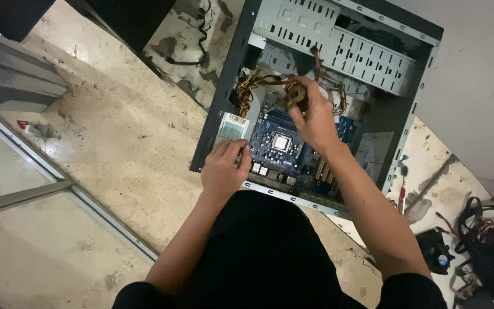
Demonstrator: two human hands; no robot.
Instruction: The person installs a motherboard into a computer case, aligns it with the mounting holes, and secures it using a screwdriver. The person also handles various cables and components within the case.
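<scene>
Computer case, side panel off, lies flat on the stone floor with its open face up, and the person leans right over it. Inside sits the blue motherboard, its square processor socket bare and in plain sight. Right hand is up over the middle of the case, forearm running in from the lower right, wrist bent down, fingers pinched together on a small brownish, dusty part, which is too blurred to name, right where the yellow and red cable bundle crosses the board. Left hand comes straight up from below, resting at the case's near-left edge, fingers curled close together on the motherboard's corner just beside the silver power supply; whether they grip anything there, I cannot tell. The grey drive cage fills the far end of the case, so the open room lies over the board itself. The case's left wall hems in the left hand. To the right, a red-handled screwdriver lies on the floor beside the case wall, and a heap of dark cables lies further out.
</scene>
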